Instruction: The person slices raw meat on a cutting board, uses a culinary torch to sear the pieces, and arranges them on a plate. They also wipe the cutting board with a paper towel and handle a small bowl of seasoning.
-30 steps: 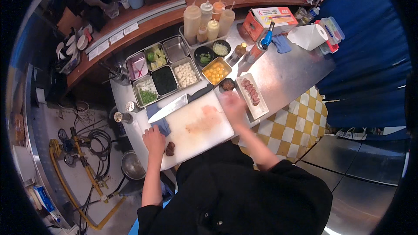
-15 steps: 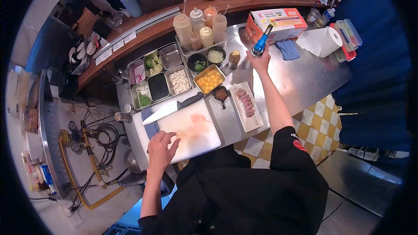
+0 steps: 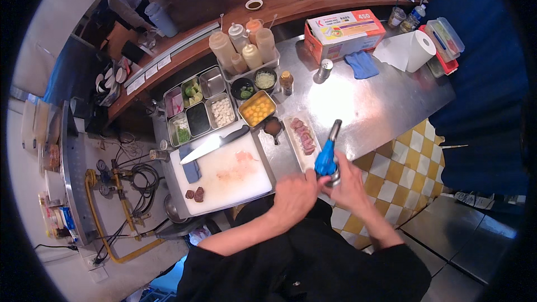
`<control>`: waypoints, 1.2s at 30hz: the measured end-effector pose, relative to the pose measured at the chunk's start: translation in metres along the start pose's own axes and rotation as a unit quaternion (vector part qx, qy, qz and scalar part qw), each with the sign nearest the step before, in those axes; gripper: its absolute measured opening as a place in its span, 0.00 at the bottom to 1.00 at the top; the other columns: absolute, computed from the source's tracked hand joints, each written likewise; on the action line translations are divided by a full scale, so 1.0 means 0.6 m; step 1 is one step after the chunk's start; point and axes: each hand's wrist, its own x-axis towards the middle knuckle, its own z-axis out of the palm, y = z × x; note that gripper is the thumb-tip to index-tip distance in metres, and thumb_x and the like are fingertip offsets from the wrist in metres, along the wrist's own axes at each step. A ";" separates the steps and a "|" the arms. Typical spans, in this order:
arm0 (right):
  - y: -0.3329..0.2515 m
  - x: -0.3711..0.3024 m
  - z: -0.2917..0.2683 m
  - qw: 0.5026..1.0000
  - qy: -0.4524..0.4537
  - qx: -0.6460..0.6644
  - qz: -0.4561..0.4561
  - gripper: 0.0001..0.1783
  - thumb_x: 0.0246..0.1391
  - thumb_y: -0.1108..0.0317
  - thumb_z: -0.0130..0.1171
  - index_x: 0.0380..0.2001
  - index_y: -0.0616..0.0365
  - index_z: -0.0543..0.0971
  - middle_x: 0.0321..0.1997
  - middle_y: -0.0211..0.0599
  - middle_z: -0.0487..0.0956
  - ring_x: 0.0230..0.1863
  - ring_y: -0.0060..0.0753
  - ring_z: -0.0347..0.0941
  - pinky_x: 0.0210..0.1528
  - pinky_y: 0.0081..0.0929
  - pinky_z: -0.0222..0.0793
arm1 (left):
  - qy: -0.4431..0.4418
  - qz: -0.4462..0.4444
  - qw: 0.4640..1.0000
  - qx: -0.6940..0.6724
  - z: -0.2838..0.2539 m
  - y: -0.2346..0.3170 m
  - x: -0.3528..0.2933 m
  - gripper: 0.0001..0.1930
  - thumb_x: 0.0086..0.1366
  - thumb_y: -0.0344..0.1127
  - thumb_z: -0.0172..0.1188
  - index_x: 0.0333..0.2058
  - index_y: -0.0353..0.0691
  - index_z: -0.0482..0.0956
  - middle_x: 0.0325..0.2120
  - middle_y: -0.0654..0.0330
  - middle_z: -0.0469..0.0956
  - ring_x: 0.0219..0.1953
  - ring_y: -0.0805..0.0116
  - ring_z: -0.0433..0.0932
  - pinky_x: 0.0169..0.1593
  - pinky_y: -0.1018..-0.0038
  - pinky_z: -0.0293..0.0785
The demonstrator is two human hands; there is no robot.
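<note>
My right hand [image 3: 349,190] is closed round the base of a blue kitchen torch [image 3: 325,159], whose metal nozzle points away from me. My left hand [image 3: 298,197] has come against the torch's lower left side, its fingertips closed on it; exactly which part they grip is hidden. No flame shows. Just left of the torch lies a long white plate [image 3: 292,124] carrying a row of pink meat slices [image 3: 302,136]. Farther left, the white cutting board [image 3: 235,182] holds a knife [image 3: 215,145], a folded blue cloth [image 3: 191,171] and small dark meat pieces [image 3: 199,194].
Behind the board stand metal trays of toppings [image 3: 197,118] and a tray of egg yolks [image 3: 257,108]. Squeeze bottles [image 3: 222,51] cluster farther back. A silver canister [image 3: 325,69], an orange-and-white box [image 3: 345,33], blue cloth [image 3: 361,65] and paper towel roll [image 3: 420,51] line the back right.
My right hand has brought the torch from beside the box to the near edge. My left hand has moved right from the cutting board to the torch, uncovering the dark meat pieces.
</note>
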 end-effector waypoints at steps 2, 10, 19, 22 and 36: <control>0.001 -0.058 0.021 0.997 0.028 -0.010 0.064 0.41 0.47 0.64 0.74 0.63 0.63 0.68 0.39 0.56 0.82 0.38 0.62 0.82 0.42 0.47 0.78 | -0.027 0.008 1.000 -0.012 0.034 0.006 -0.034 0.25 0.72 0.55 0.59 0.29 0.37 0.73 0.15 0.51 0.78 0.18 0.51 0.81 0.22 0.60 0.77; -0.048 -0.126 0.035 0.977 0.025 0.011 0.210 0.45 0.47 0.61 0.77 0.64 0.65 0.67 0.50 0.58 0.82 0.49 0.60 0.82 0.51 0.47 0.77 | -0.095 -0.030 0.987 -0.123 0.035 0.011 -0.067 0.28 0.75 0.55 0.55 0.23 0.37 0.77 0.12 0.51 0.77 0.18 0.51 0.82 0.24 0.58 0.78; 0.017 -0.065 -0.004 0.896 -0.155 0.338 0.243 0.42 0.43 0.72 0.80 0.61 0.60 0.69 0.41 0.35 0.82 0.42 0.28 0.80 0.47 0.30 0.75 | -0.199 -0.135 0.869 -0.432 -0.059 -0.080 -0.091 0.28 0.77 0.57 0.48 0.30 0.42 0.85 0.18 0.58 0.83 0.27 0.55 0.86 0.35 0.59 0.80; 0.049 -0.035 -0.004 0.857 -0.159 0.408 0.271 0.40 0.46 0.75 0.77 0.62 0.59 0.69 0.40 0.36 0.82 0.40 0.28 0.82 0.47 0.32 0.78 | -0.183 -0.266 0.881 -0.345 -0.019 -0.160 -0.144 0.30 0.77 0.60 0.48 0.29 0.41 0.86 0.18 0.57 0.83 0.28 0.52 0.86 0.38 0.58 0.80; 0.088 0.139 0.025 0.823 -0.248 0.386 0.334 0.39 0.48 0.71 0.78 0.62 0.63 0.70 0.42 0.41 0.83 0.38 0.34 0.84 0.44 0.35 0.83 | -0.272 -0.611 0.720 -0.186 0.289 -0.353 -0.598 0.33 0.73 0.63 0.53 0.22 0.41 0.86 0.18 0.60 0.85 0.28 0.60 0.87 0.41 0.61 0.81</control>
